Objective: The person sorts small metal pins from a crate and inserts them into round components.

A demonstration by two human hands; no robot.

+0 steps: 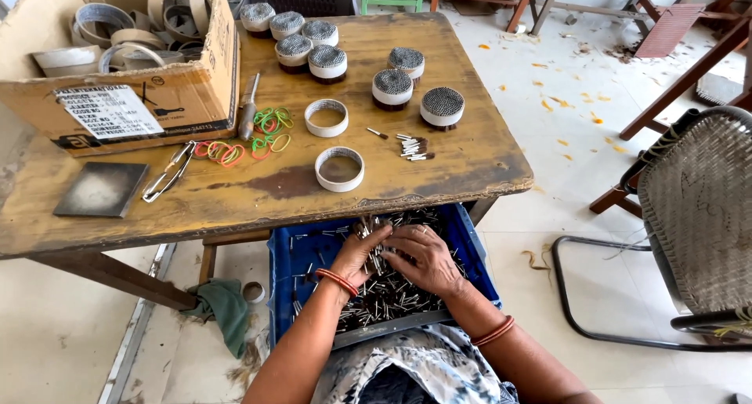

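Your left hand (356,255) fingers grip a bunch of small metal pins (374,249), long axes toward 12 o'clock; your right hand (427,257) fingers curl on the bunch. Both sit in the blue crate (287,257), tucked under the counter (439,186) edge. Open floor at 3 o'clock.

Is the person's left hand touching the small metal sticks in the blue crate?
Touching. The head view shows the left hand in the blue crate, its fingers closed around a bunch of small metal sticks, with the right hand beside it.
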